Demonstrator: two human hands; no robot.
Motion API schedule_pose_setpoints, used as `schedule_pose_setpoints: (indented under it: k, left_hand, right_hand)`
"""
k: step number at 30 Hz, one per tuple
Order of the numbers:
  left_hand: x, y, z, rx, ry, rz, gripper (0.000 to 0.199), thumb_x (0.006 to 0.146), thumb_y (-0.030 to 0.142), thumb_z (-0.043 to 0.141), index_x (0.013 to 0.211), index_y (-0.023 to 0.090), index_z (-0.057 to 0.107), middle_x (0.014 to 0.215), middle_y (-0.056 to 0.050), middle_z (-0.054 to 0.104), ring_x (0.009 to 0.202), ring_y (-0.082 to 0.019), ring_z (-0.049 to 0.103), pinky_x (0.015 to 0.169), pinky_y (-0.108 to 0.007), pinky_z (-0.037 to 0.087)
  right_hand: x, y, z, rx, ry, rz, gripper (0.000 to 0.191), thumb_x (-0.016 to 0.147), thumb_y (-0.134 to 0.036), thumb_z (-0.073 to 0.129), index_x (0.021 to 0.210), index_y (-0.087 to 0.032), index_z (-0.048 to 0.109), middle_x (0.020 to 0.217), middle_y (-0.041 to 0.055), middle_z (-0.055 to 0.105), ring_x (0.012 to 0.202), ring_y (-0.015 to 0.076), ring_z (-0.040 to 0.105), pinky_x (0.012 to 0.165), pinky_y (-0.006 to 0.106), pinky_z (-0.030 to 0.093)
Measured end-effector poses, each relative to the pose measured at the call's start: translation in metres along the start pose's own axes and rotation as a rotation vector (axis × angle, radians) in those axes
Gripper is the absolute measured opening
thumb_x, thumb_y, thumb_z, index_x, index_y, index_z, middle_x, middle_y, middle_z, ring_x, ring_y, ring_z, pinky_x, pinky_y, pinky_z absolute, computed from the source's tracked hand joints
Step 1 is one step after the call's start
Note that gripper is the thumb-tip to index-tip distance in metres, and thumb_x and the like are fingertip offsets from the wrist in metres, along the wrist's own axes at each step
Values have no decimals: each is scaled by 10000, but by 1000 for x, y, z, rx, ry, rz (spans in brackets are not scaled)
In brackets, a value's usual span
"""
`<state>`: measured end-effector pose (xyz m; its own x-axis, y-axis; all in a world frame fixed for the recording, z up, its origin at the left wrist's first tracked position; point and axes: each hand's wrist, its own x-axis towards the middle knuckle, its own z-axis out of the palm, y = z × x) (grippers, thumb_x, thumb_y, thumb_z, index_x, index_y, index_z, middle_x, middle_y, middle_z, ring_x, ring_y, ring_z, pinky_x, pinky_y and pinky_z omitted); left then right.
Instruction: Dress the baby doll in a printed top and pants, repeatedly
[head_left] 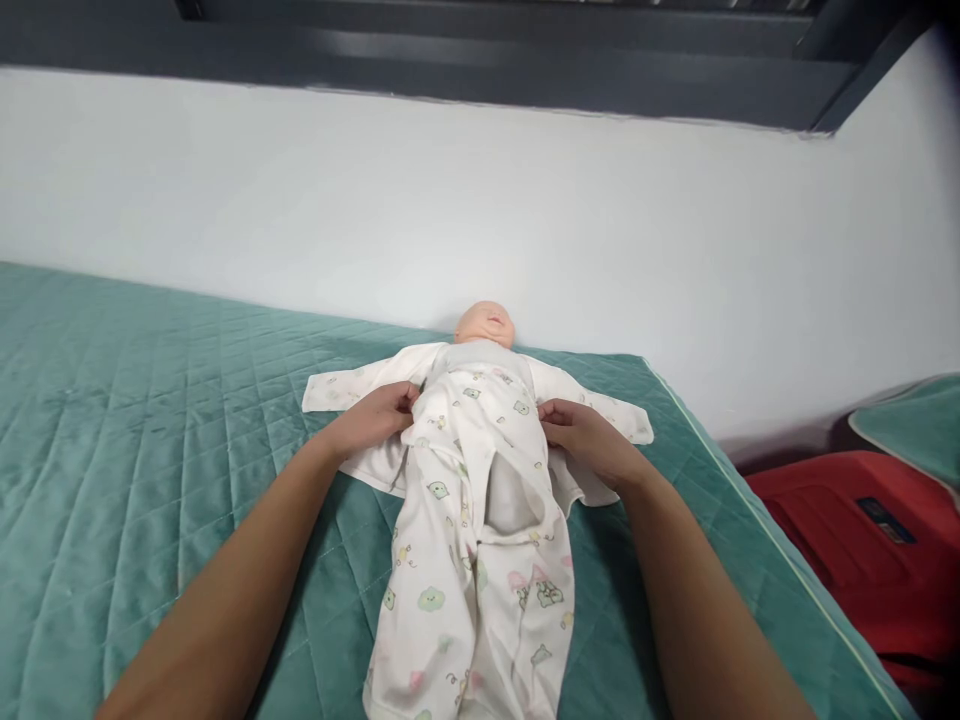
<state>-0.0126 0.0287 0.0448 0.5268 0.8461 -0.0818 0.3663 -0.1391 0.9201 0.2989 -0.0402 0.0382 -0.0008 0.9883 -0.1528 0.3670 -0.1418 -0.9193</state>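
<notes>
A baby doll [486,323] lies face up, its head near the wall. Patterned white trousers [480,560] cover its legs and reach high over the belly, with an opening at the crotch. A white long-sleeved top [360,385] lies under and around the torso, sleeves spread to both sides. At the left side of the waist, my left hand [381,412] has its fingers pinched at the trousers' edge. My right hand [581,435] is closed at the opposite side of the waist, also on the trousers' edge. Both sets of fingertips are partly hidden by cloth.
A green quilted cover [187,440] lies beneath the doll and meets a white wall [375,200] behind it. Beyond the cover's right edge are a red object [870,540] and another piece of green cloth [915,425].
</notes>
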Motion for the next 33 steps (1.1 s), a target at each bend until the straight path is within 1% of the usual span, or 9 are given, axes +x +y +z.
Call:
schedule_pose_setpoints:
  k: [6,11,15,18,22,25,27,29,33]
  left_hand:
    - [3,-1,3,22,39,-28,150,618,162,516,762,188,553,742,23,613,694,-161,543,596,-250,389]
    - [7,-5,4,-81,79,-56,213,526,120,483,723,194,514,645,39,568,590,-131,507,537,-234,359]
    - [5,-4,3,-119,91,-103,226,521,116,501,733,194,504,605,48,550,534,-113,488,499,-220,350]
    - [3,-3,4,-102,104,-130,228,526,113,505,739,194,501,581,52,543,507,-111,492,483,-216,358]
    - [6,-6,6,-64,137,-148,228,534,111,501,744,198,506,543,54,526,471,-122,490,473,-228,357]
    - [10,-9,8,103,168,-108,205,557,114,516,743,185,568,637,1,623,590,-167,574,550,-249,399]
    - [13,-8,10,232,204,-63,172,587,135,547,740,175,617,763,-56,699,742,-225,629,634,-272,428]
    - [14,-4,12,288,218,-18,147,612,166,584,743,169,652,872,-101,733,867,-280,645,707,-294,441]
    - [11,9,15,310,113,12,188,668,206,588,806,154,703,986,-137,741,951,-329,650,785,-333,451]
  right_hand:
    - [5,3,4,-80,14,-37,217,831,-405,584,742,-209,561,655,-43,525,586,109,426,550,239,347]
    - [5,0,2,-224,63,-75,234,817,-429,589,733,-211,572,651,-26,563,610,133,483,573,250,382]
    - [5,-2,1,-311,112,-76,248,831,-436,562,703,-224,547,642,-16,611,618,153,537,599,266,408]
    - [7,0,4,-450,230,-85,231,839,-375,537,659,-233,507,625,-8,615,621,163,539,605,278,391]
    - [12,4,13,-663,400,-125,207,825,-292,518,640,-242,438,619,1,569,627,174,475,580,290,320]
    - [16,3,17,-675,404,-113,128,833,-273,508,712,-245,473,672,12,586,651,181,488,586,288,321]
    - [18,1,18,-646,372,-90,47,824,-250,518,780,-240,531,751,29,638,705,189,536,623,284,355]
    - [20,-2,18,-634,318,-76,53,809,-226,526,797,-231,578,809,47,678,759,198,573,664,284,380]
    - [19,-9,16,-627,241,-83,115,782,-224,528,682,-217,584,743,51,685,757,208,579,667,293,390]
